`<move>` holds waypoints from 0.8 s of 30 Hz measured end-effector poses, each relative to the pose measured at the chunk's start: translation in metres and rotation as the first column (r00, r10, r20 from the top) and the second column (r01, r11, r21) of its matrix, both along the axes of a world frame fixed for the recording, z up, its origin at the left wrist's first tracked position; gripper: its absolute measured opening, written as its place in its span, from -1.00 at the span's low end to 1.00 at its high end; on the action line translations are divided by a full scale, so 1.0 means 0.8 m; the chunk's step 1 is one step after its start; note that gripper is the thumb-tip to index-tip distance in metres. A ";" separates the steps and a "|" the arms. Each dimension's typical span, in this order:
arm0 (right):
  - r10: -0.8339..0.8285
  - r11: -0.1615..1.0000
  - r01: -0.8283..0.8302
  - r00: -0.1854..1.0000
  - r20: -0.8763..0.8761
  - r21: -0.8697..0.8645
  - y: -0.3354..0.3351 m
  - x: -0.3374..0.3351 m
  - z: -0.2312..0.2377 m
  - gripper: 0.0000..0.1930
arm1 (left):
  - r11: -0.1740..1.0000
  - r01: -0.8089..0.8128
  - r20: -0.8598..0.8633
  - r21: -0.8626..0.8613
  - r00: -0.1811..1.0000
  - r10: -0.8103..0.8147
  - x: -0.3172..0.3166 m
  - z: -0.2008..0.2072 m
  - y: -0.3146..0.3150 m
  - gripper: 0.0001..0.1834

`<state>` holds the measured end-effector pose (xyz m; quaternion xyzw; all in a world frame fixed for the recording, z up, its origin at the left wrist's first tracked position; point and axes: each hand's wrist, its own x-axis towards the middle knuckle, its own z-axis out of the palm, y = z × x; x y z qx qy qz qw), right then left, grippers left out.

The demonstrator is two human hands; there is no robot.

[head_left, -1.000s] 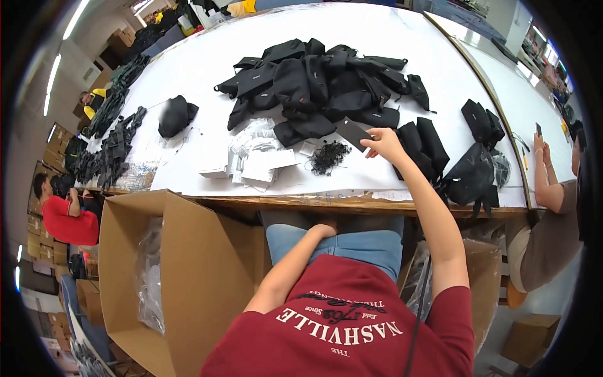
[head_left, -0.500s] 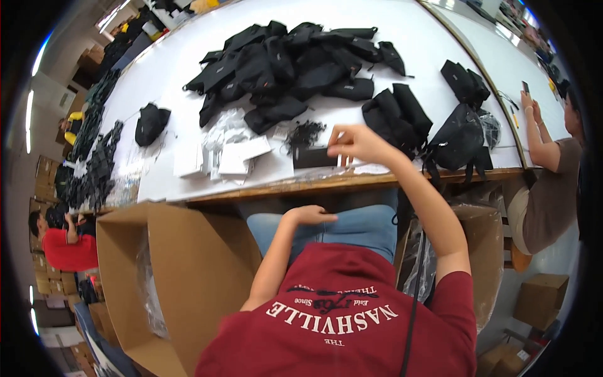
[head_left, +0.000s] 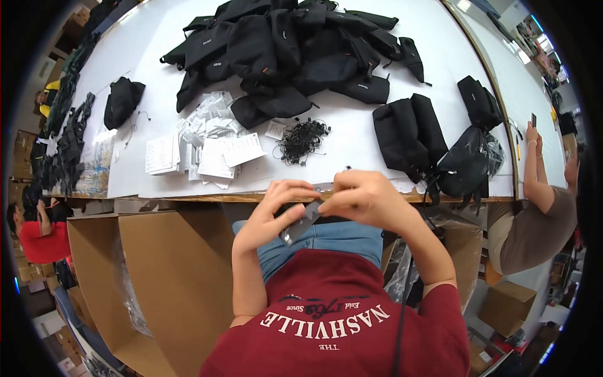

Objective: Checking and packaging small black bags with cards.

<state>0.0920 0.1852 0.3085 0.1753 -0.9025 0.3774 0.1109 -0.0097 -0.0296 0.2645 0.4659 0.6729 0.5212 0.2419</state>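
Dark grey card (head_left: 308, 221) sits between the two hands, on the person's side of the tangle of black cords (head_left: 301, 141) and by the near edge of the white table (head_left: 348, 132). Far left of the tangle lies a lone black pouch (head_left: 124, 100), well apart from the others. Lower left of the tangle, a cardboard box (head_left: 169, 283) stands open against the table, probably for easy reach. White printed slips (head_left: 217, 157) lie left of the tangle in loose, overlapping stacks, likely laid near the front for picking up. Left hand (head_left: 267, 217), below and left of the tangle, has its thumb against the card and its fingers curved above; whether they close on it from behind, I cannot tell. Behind the tangle spreads a heap of black pouches (head_left: 251, 47), perhaps pushed back to leave working room. Right hand (head_left: 370, 201), below and right of the tangle, pinches the card's upper end between thumb and finger, seemingly for fine control. Further right of the tangle, two black pouches (head_left: 402, 138) lie side by side with a black bag (head_left: 461, 163) just beyond, perhaps set apart to avoid mixing.
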 end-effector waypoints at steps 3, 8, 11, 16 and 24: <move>0.050 0.998 -0.050 0.999 -0.022 -0.035 -0.006 -0.005 -0.001 -0.84 | 1.000 -0.001 0.220 0.023 0.976 -0.005 0.010 -0.004 0.007 -0.75; 0.023 0.999 -0.024 0.999 -0.029 -0.026 0.000 -0.009 -0.002 -0.88 | 0.985 -0.115 0.278 0.127 0.958 0.076 0.008 -0.010 0.021 -0.88; 0.037 0.985 -0.021 0.995 0.090 -0.174 0.002 -0.002 -0.003 -0.85 | 0.980 -0.151 0.311 0.126 0.945 0.105 0.009 -0.004 0.023 -0.89; 0.045 0.796 0.244 0.889 0.456 -0.554 0.003 0.010 -0.006 -0.83 | 0.965 -0.212 0.334 0.151 0.930 0.152 0.019 0.002 0.031 -0.92; -0.026 0.832 0.327 0.830 0.557 -0.448 0.016 0.017 -0.017 -0.87 | 0.991 -0.114 0.104 0.071 0.989 0.107 -0.002 0.015 0.065 -0.92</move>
